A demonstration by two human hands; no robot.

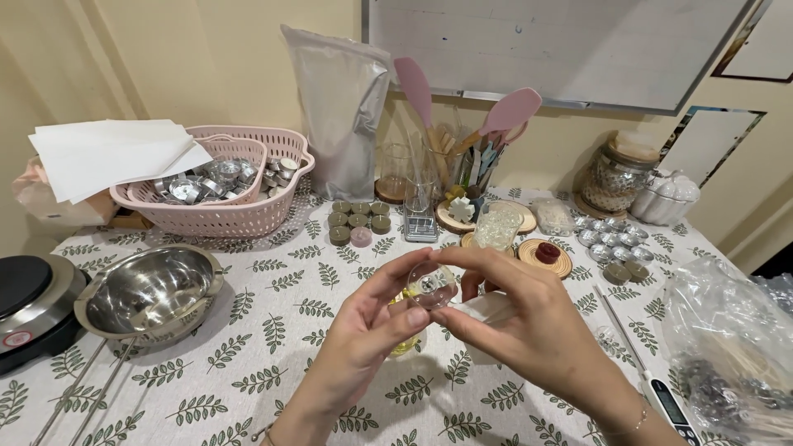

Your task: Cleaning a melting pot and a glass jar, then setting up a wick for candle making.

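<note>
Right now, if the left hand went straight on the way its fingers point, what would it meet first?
Likely the right hand: the left hand points up and right, and both already pinch the same small clear cup. Depth beyond them is unclear.

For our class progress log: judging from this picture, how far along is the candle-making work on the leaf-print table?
Done, it seems: seven small round green and pink candles stand finished by the pink plastic basket. In hand: the left hand and right hand together hold a small clear round cup, apparently with a metal wick tab inside. Left: many empty silver tealight cups wait, and the steel bowl looks empty.
</note>
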